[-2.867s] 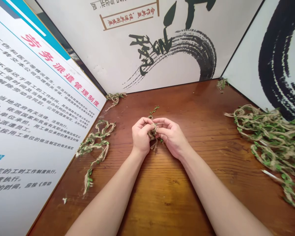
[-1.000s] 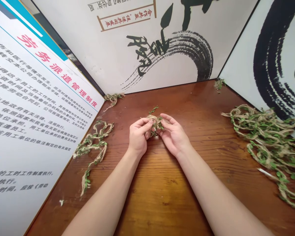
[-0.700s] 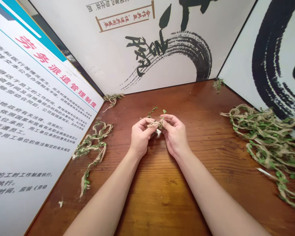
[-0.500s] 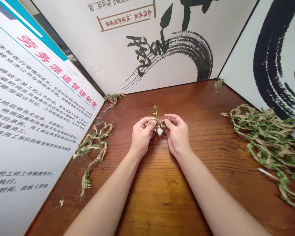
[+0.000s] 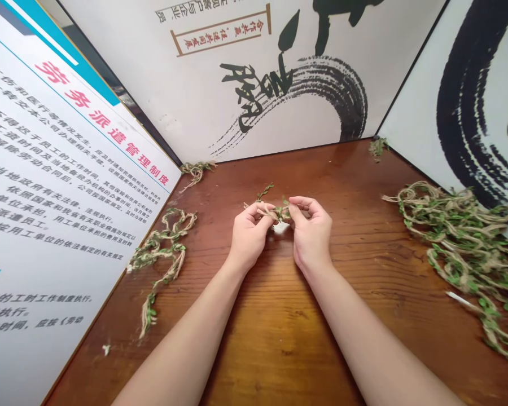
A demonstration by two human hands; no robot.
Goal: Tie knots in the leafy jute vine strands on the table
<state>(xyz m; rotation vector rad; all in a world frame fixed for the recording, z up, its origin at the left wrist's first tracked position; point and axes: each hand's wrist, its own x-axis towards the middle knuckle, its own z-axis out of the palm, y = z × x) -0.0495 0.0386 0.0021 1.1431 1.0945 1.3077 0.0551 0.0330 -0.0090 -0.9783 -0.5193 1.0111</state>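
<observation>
Near the middle of the brown wooden table (image 5: 279, 349), a short piece of twine with green leaves (image 5: 281, 213) is stretched between both hands. My left hand (image 5: 250, 234) pinches its left part between thumb and fingers, and a leafy sprig (image 5: 265, 192) sticks up behind the fingertips. The right end of the piece is in the closed thumb and fingers of my right hand (image 5: 312, 228). The hands are close together but apart. Something small and white (image 5: 281, 228) shows below the twine; I cannot make out what it is.
A large tangle of leafy twine (image 5: 461, 242) lies at the right, with a white stick (image 5: 459, 299) by it. Looser leafy twine (image 5: 165, 254) lies at the left. Small clumps sit at the back left (image 5: 198, 169) and back right (image 5: 378, 148). Printed panels (image 5: 305, 118) border the table.
Both hands have shifted slightly to the right with the twine. More of the leafy piece now shows between them, and the sprig behind my left fingertips leans differently.
</observation>
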